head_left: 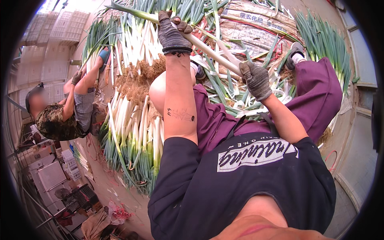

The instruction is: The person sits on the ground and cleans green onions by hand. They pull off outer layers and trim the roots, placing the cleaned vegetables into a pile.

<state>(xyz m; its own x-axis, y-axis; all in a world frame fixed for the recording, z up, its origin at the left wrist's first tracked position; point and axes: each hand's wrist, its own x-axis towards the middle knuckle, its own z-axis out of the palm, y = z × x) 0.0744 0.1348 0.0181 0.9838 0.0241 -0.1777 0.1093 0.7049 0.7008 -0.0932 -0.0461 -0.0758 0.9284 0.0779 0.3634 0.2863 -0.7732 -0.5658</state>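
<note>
My left hand (175,33), in a dirty grey knit glove, is closed around a long Welsh onion (210,51) where its white shank turns green. The stalk slants down to the right. My right hand (256,80), gloved alike, grips the stalk's lower white end; any roots there are hidden. A pale strip of outer leaf (229,54) stands away from the shank and runs to the right hand's fingers. Beneath the stalk, between my legs, lie stripped leaves and white peelings (234,93). Onions with brown roots (132,87) are piled beside my left leg.
At the left, another person (66,111) sits low, gloved hands by more onions (96,39). Printed woven sacks (255,24) lie ahead. An onion bundle (327,42) leans near the right wall panels (363,57). White plastic crates (63,30) are stacked at the far left.
</note>
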